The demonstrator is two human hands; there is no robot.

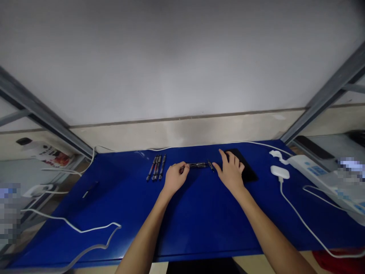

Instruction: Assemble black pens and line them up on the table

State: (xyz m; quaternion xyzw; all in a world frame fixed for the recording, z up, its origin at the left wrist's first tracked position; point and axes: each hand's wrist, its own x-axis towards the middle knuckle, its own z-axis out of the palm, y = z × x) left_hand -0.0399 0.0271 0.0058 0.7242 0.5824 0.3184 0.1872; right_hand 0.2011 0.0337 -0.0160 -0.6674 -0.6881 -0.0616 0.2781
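Near the middle of the blue table (194, 217), my left hand (175, 177) is closed around one end of a pen (197, 165) that points to the right. Just past the pen's other end lies a short dark pen cap or pen part (211, 166). My right hand (231, 170) is beside that piece, its fingers spread and nothing visible in them. It reaches over the edge of a flat black pad (245, 167). Several pens (156, 167) lie side by side to the left of my left hand.
A dark pen-like object (90, 189) lies at the table's left. White cables (71, 224) run along both sides. At the right are a white charger-like case (280, 172) and a power strip (309, 167). A bottle (45, 152) stands beyond the left edge; the wall (182, 76) borders the back.
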